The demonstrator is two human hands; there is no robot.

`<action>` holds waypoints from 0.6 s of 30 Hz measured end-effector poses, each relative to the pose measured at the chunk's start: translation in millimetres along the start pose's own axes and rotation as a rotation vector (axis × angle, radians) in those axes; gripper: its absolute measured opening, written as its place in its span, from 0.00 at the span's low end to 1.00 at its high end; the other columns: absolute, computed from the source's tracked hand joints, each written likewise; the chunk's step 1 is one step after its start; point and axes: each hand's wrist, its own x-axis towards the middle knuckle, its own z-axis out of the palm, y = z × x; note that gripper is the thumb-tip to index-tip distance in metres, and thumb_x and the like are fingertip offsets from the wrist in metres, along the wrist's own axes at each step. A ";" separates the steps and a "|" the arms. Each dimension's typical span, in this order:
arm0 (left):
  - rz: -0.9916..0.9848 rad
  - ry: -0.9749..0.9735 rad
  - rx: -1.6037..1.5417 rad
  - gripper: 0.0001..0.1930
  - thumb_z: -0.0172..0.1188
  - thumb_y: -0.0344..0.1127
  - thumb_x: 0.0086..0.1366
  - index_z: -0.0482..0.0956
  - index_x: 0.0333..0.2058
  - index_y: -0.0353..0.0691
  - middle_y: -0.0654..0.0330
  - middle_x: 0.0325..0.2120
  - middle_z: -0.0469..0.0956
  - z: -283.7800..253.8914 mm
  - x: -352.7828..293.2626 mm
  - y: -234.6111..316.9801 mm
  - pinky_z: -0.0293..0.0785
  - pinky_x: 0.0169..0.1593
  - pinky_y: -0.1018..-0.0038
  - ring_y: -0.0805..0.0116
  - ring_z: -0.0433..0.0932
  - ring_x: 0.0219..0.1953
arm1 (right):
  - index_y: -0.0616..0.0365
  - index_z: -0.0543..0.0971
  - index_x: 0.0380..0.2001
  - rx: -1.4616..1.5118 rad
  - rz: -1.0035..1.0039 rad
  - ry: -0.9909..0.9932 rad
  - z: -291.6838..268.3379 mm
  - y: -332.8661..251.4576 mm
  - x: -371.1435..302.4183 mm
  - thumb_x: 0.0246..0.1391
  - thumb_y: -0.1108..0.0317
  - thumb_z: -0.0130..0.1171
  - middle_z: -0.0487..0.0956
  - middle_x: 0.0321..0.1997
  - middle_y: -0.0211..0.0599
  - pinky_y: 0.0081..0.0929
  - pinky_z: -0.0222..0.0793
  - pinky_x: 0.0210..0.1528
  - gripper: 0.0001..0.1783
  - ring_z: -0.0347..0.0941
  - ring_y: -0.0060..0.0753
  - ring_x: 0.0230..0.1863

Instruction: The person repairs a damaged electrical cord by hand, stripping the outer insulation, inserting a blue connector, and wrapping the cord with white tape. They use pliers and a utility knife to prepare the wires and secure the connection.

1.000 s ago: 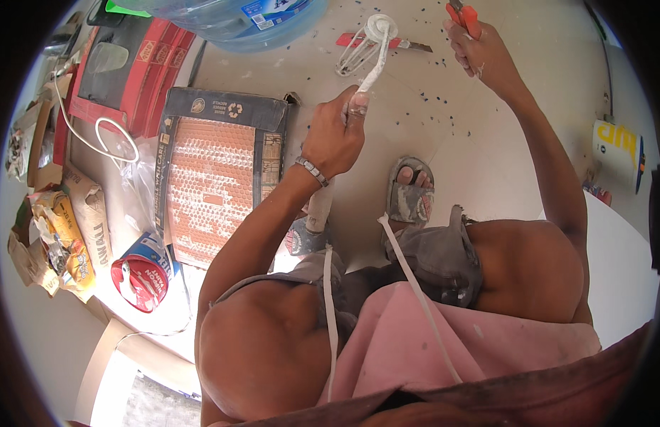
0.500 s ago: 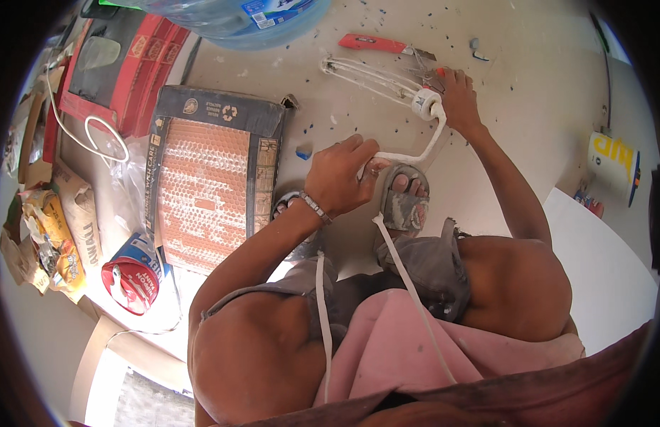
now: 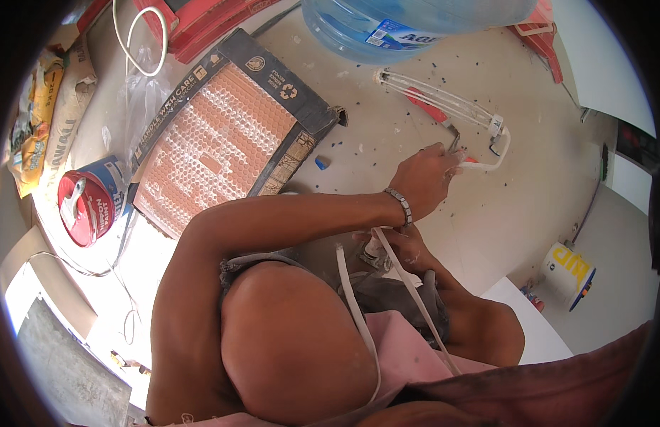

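Observation:
My left hand [image 3: 424,178] is closed round the bent wire handle end of a bare white paint roller frame [image 3: 444,99], whose open cage reaches up and left over the floor. My right hand [image 3: 409,249] is low, beneath my left forearm and close to my foot. Its fingers are partly hidden, and I cannot make out whether they hold anything. Under the cage lies a red utility knife [image 3: 426,105]. A small metal tool [image 3: 454,137], its kind unclear, lies beside the knife and my left fingers.
A flat carton [image 3: 226,135] with an orange honeycomb pattern lies to the left, near a paint tin [image 3: 88,206] with a brush on it. A large blue water bottle [image 3: 408,28] is at the far side. A white tub [image 3: 568,274] lies at right. Small blue bits dot the floor.
My left hand has moved right and forward with the roller frame. My right hand has drawn back from beside the cage to near my foot. The whole view has turned.

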 end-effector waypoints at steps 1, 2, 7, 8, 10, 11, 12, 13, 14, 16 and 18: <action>-0.005 0.028 -0.047 0.10 0.58 0.30 0.63 0.81 0.43 0.42 0.54 0.34 0.73 6.9 4.1 -0.5 0.73 0.41 0.58 0.50 0.76 0.38 | 0.64 0.73 0.49 0.027 0.018 0.063 6.3 -12.9 -0.9 0.59 0.65 0.58 0.80 0.44 0.41 0.28 0.71 0.46 0.18 0.77 0.29 0.44; -0.011 0.055 -0.092 0.11 0.58 0.30 0.64 0.80 0.44 0.41 0.53 0.34 0.73 12.9 7.2 -1.4 0.73 0.42 0.58 0.50 0.76 0.40 | 0.70 0.71 0.46 0.022 -0.023 0.203 -8.1 7.9 7.2 0.54 0.67 0.58 0.79 0.41 0.48 0.31 0.75 0.40 0.20 0.78 0.36 0.37; -0.014 -0.124 -0.051 0.13 0.55 0.33 0.66 0.78 0.47 0.35 0.49 0.41 0.76 19.4 8.5 10.8 0.72 0.51 0.56 0.49 0.76 0.47 | 0.60 0.70 0.38 0.296 -0.123 0.292 -47.8 41.1 -0.5 0.60 0.59 0.53 0.70 0.22 0.37 0.23 0.60 0.18 0.14 0.65 0.26 0.17; 0.025 -0.160 -0.045 0.15 0.55 0.34 0.66 0.78 0.48 0.34 0.47 0.41 0.77 17.4 4.1 9.8 0.72 0.52 0.55 0.48 0.76 0.47 | 0.59 0.70 0.37 0.270 -0.103 0.313 -49.9 36.4 -1.9 0.60 0.59 0.53 0.68 0.20 0.34 0.23 0.57 0.16 0.13 0.63 0.25 0.15; 0.070 -0.203 -0.088 0.16 0.55 0.36 0.67 0.78 0.49 0.33 0.44 0.43 0.79 10.1 -1.0 9.6 0.72 0.54 0.55 0.47 0.77 0.48 | 0.56 0.70 0.37 0.256 -0.039 0.310 -50.6 9.3 -9.4 0.59 0.61 0.53 0.65 0.17 0.31 0.22 0.52 0.12 0.11 0.59 0.24 0.11; 0.082 -0.218 -0.143 0.17 0.54 0.36 0.67 0.79 0.48 0.32 0.43 0.43 0.79 0.2 -4.3 13.8 0.72 0.55 0.55 0.46 0.77 0.49 | 0.56 0.70 0.37 0.292 -0.055 0.271 -54.3 1.3 -15.1 0.58 0.64 0.54 0.65 0.17 0.30 0.22 0.51 0.11 0.09 0.60 0.23 0.12; 0.090 -0.229 -0.193 0.17 0.54 0.37 0.66 0.79 0.48 0.31 0.42 0.44 0.79 -12.8 -7.7 17.8 0.71 0.56 0.55 0.46 0.77 0.49 | 0.55 0.70 0.38 0.323 -0.065 0.219 -55.9 -7.3 -18.2 0.58 0.66 0.55 0.66 0.18 0.29 0.22 0.51 0.11 0.08 0.60 0.23 0.12; 0.078 -0.261 -0.214 0.16 0.54 0.36 0.67 0.80 0.47 0.31 0.42 0.43 0.80 -31.0 -9.0 20.6 0.72 0.55 0.57 0.48 0.78 0.48 | 0.55 0.70 0.39 0.378 -0.127 0.115 -58.8 -9.2 -15.1 0.57 0.71 0.57 0.67 0.19 0.30 0.21 0.51 0.10 0.09 0.62 0.22 0.13; 0.087 -0.319 -0.272 0.16 0.54 0.35 0.67 0.80 0.46 0.30 0.43 0.42 0.80 -46.9 -4.9 26.5 0.73 0.54 0.59 0.51 0.79 0.47 | 0.56 0.70 0.40 0.421 -0.197 0.058 -65.0 -14.0 -21.7 0.56 0.76 0.58 0.69 0.21 0.31 0.21 0.51 0.10 0.11 0.64 0.22 0.14; 0.031 -0.391 -0.347 0.14 0.54 0.34 0.68 0.81 0.44 0.29 0.46 0.39 0.82 -80.7 3.6 30.3 0.75 0.51 0.64 0.57 0.81 0.43 | 0.54 0.69 0.37 0.390 -0.266 -0.035 -80.0 -12.2 -17.3 0.53 0.80 0.59 0.68 0.20 0.29 0.21 0.50 0.10 0.12 0.62 0.19 0.13; -0.107 -0.429 -0.422 0.13 0.53 0.32 0.69 0.82 0.41 0.29 0.51 0.35 0.83 -106.4 9.0 28.1 0.77 0.47 0.69 0.65 0.82 0.39 | 0.54 0.68 0.34 0.353 -0.293 -0.063 -82.5 -10.3 -11.9 0.51 0.82 0.59 0.67 0.18 0.28 0.20 0.49 0.11 0.13 0.60 0.17 0.12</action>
